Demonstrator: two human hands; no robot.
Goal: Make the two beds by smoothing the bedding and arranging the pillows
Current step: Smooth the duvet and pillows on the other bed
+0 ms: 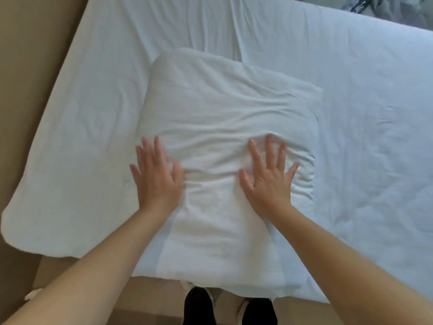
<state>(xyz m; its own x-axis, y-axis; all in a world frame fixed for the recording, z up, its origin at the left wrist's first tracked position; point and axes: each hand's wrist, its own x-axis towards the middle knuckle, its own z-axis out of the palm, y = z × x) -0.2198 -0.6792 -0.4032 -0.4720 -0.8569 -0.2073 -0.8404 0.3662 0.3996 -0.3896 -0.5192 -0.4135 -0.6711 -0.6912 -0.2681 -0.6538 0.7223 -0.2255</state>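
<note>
A white pillow (pixel 225 109) lies on the bed's white sheet (pixel 375 113), its near end reaching the mattress edge in front of me. Both my hands lie flat on the pillow with fingers spread. My left hand (pixel 158 179) presses near its left side. My right hand (pixel 269 177) presses right of the middle, and creases bunch in the cloth ahead of its fingers and between the two hands.
A tan headboard or wall (pixel 30 66) runs along the bed's left side. Grey patterned fabric (pixel 398 10) lies at the far right corner. My dark-trousered legs and shoes (pixel 229 308) stand on the beige floor at the bed's near edge.
</note>
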